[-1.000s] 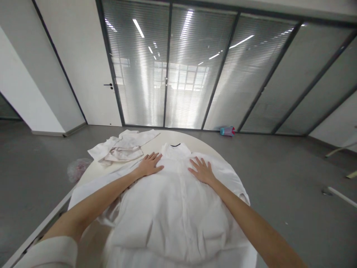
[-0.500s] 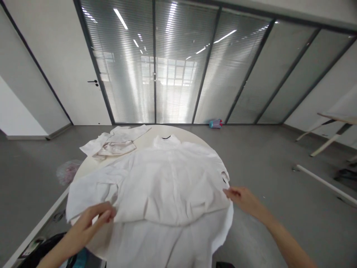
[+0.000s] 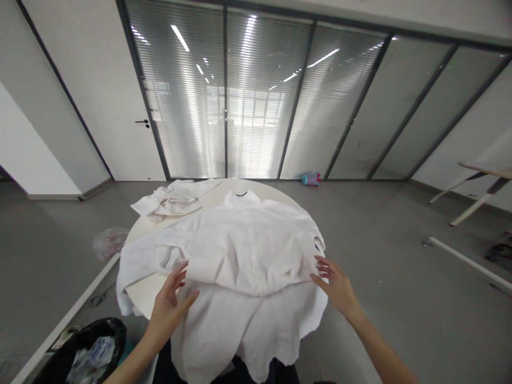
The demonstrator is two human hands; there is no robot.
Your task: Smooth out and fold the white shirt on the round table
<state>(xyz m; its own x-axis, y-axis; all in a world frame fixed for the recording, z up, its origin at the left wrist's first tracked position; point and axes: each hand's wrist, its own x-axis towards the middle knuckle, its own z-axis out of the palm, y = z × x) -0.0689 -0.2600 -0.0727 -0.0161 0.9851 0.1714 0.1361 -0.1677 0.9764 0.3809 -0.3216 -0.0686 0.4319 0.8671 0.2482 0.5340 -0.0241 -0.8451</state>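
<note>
A white shirt [image 3: 248, 242] lies spread over a round white table [image 3: 140, 288], its collar at the far side. The middle is bunched into a fold, and the lower part hangs over the near edge. At the fold's left end is my left hand [image 3: 172, 298], thumb and fingers apart, close to the cloth. My right hand [image 3: 334, 282] is at the right edge of the shirt, fingers spread with fingertips at the cloth; whether they touch it I cannot tell. The left sleeve [image 3: 138, 261] reaches out to the table's left edge.
Another white garment [image 3: 176, 200] lies crumpled at the table's far left. A black-lined bin [image 3: 96, 346] with rubbish stands at lower left, near a clear plastic bag [image 3: 110, 242] on the floor. A blue and pink basket [image 3: 311, 179] lies by the glass wall.
Both hands have let go of the shirt's sides and opened. The left moved right and the right slightly inward. The fold now sits higher in view, with more of the hem showing.
</note>
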